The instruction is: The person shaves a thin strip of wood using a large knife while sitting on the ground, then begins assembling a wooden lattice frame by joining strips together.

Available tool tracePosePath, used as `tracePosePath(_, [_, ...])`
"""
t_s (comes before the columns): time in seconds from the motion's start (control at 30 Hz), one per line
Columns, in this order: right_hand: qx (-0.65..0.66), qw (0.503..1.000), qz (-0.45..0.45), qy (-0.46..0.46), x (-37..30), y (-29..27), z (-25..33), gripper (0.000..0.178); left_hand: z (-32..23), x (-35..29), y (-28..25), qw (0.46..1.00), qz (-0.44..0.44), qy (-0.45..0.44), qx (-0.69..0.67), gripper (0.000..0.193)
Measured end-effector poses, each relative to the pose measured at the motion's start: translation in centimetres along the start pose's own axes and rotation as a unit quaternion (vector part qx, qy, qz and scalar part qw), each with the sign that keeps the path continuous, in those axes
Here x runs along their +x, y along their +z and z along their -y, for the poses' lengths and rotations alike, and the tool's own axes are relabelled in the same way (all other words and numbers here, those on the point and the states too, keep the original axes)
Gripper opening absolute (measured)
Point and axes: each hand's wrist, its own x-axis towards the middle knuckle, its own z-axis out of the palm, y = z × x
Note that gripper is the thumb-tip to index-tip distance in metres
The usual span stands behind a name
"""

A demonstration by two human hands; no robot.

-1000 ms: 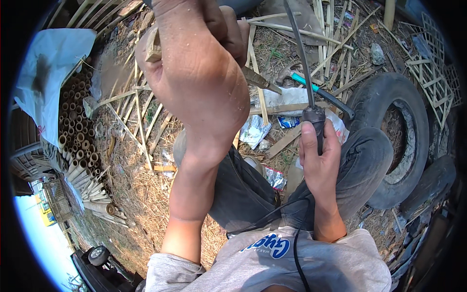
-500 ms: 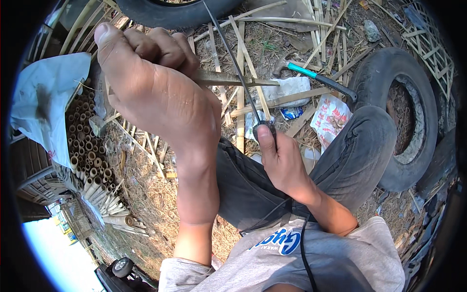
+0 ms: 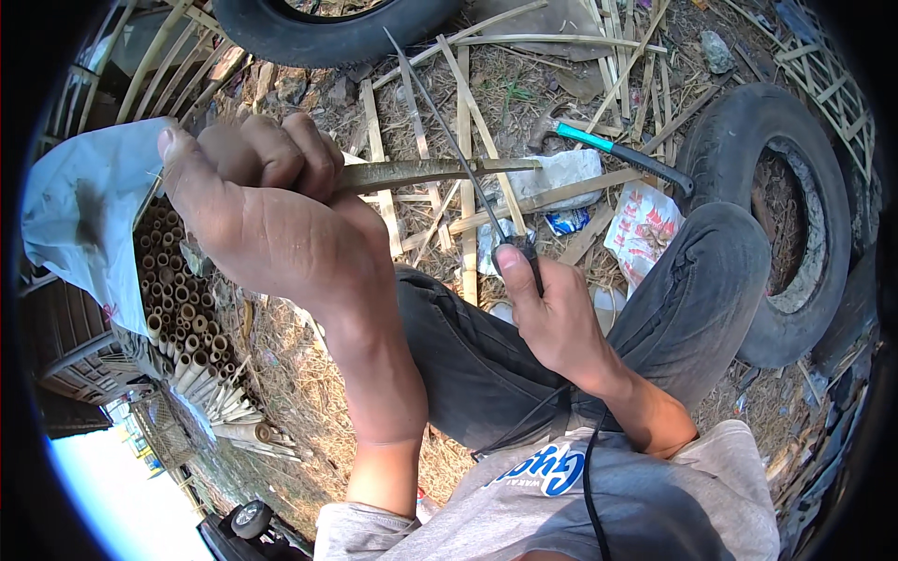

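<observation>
My left hand (image 3: 281, 210) curls closed round a bamboo strip (image 3: 412, 173) pointing right; my right (image 3: 561, 323), just nearer, grips a knife (image 3: 451, 140), blade crossing the strip, contact unclear

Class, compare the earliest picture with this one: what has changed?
The left hand moved left, bringing the strip nearly level across the view. The right hand also moved left, and its knife now slants across the strip in view. Nothing was let go or newly grasped. The hammer stayed put.
</observation>
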Motion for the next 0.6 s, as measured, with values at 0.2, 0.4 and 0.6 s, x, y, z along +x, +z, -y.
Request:
tracePosePath(0.2, [-0.033,0.999,0.014,0.032,0.4,-0.7,-1.0,0.052,0.0,-0.3,0.2,1.0,0.012,-0.014,-0.021,0.046])
tracePosePath(0.4, [-0.032,0.998,0.033,0.031,-1.0,-1.4,1.7,0.056,-0.1,0.1,0.7,0.999,-0.032,-0.02,-0.036,0.047])
tracePosePath(0.6, [-0.061,0.997,0.01,0.049,0.3,-1.3,-0.7,0.058,-0.6,-0.2,1.8,0.996,-0.038,-0.028,-0.074,0.048])
